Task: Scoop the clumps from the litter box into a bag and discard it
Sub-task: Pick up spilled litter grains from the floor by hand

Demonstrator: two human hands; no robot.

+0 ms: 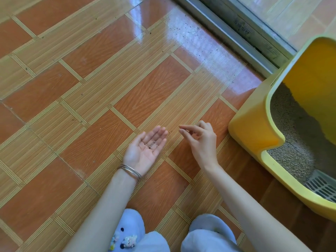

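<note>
While the left hand (145, 149) lies palm up with fingers straight and close together, a few litter grains (152, 144) rest on its fingers; just to its right, not touching it, the right hand (201, 140) hovers over the tiled floor (94, 99), thumb and forefinger pinching what may be one grain (186, 131); further right of that hand stands the yellow litter box (252, 130), with grey litter (294, 137) inside.

I'm looking down on a glossy tiled floor (87, 84), its orange-brown rectangles running between bands of pale striped tile. Daylight is glaring off it in a white patch (189, 39) toward the top right, where a metal sliding-door track (234, 39) is crossing the corner. Dark specks (183, 30) are lying beside the track.
</note>
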